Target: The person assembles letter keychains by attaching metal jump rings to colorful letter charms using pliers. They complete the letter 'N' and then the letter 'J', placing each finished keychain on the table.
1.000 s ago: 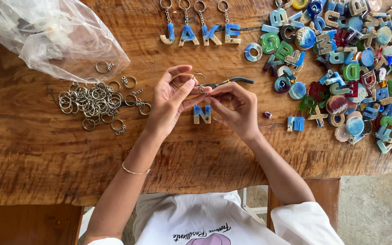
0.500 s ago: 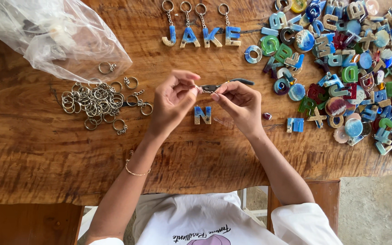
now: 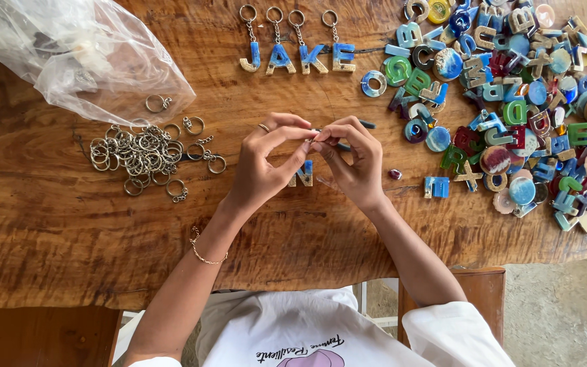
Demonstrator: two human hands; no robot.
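My left hand (image 3: 264,163) and my right hand (image 3: 353,163) meet fingertip to fingertip over the middle of the wooden table (image 3: 56,231). They pinch something small between them that I cannot make out. Dark handles of small pliers (image 3: 368,124) stick out from behind my right fingers. A blue and tan letter-shaped charm (image 3: 303,175) lies just below the fingertips, partly covered by my left thumb. A row of finished letter keychains (image 3: 297,54) lies at the far edge.
A heap of metal key rings (image 3: 140,153) lies left of my hands, below a crumpled clear plastic bag (image 3: 69,58). A big pile of coloured resin letters and discs (image 3: 511,102) covers the right side. A small dark red bead (image 3: 395,174) lies near my right wrist.
My fingertips have drawn closer together and my left thumb now covers more of the letter charm. The rest of the table is unchanged.
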